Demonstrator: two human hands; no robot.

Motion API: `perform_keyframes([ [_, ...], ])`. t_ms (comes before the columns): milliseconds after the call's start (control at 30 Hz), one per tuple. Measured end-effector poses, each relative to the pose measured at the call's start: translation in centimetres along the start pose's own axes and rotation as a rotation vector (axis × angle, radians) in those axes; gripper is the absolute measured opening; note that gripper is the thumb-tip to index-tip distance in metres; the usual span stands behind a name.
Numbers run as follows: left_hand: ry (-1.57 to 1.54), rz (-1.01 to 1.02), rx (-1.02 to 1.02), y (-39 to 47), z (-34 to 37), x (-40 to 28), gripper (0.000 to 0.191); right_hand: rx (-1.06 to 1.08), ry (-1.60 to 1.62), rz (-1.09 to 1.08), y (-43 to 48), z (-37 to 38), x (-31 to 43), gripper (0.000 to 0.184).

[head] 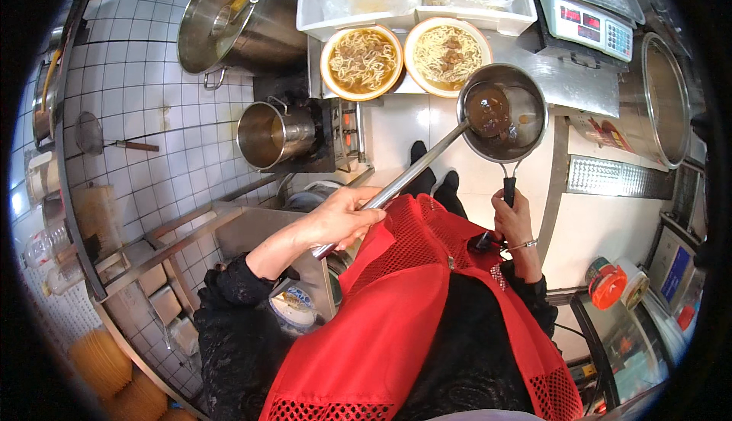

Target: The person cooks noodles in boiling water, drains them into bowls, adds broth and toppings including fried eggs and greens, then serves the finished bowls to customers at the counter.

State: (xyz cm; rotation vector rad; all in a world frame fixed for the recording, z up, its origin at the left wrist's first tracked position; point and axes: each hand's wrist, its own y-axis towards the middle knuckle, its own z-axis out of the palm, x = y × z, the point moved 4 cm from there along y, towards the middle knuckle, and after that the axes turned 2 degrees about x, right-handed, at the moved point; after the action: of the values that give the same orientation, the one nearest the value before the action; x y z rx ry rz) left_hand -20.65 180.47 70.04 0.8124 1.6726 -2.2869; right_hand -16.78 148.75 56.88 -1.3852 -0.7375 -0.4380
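My left hand [346, 218] is closed around the long metal handle of a ladle [487, 109], whose bowl, filled with brown sauce and chunks, lies inside a steel saucepan. My right hand [513, 215] grips the black handle of that saucepan [534, 135], held over the floor at the counter's edge. Beyond the pan, two orange-rimmed bowls stand side by side on the steel counter: the left bowl of noodles [362, 62] holds noodles, broth and meat pieces, and the right bowl of noodles [449, 55] is topped with meat chunks, its lower right rim close to the pan.
White bins [360, 18] with plastic bags stand behind the bowls, beside a digital scale [595, 26]. A tall stockpot [269, 26] and a smaller pot [297, 135] on a burner are at left. A large steel container [635, 106] stands at right.
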Motion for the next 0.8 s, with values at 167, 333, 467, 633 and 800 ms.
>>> perform_keyframes([
  [167, -0.181, -0.055, 0.019, -1.1, -0.6, -0.2, 0.036, 0.022, 0.042, 0.017, 0.2, 0.0, 0.9, 0.010],
  [333, -0.336, -0.064, 0.008, -2.2, -1.3, -1.1, 0.039, 0.029, 0.126, 0.071, 0.6, 0.3, 1.2, 0.011],
  [467, -0.343, 0.043, 0.008, -2.1, -2.2, -2.3, 0.039, 0.002, 0.123, 0.085, 1.0, 0.0, 1.3, 0.011],
  [633, -0.372, 0.065, -0.069, -0.7, -3.8, -3.2, 0.033, -0.018, 0.170, 0.126, 1.1, -0.7, 1.1, 0.010],
  [800, -0.346, 0.092, -0.183, 1.5, -4.6, -3.5, 0.024, -0.028, 0.152, 0.103, 0.7, -1.1, 1.1, 0.010],
])
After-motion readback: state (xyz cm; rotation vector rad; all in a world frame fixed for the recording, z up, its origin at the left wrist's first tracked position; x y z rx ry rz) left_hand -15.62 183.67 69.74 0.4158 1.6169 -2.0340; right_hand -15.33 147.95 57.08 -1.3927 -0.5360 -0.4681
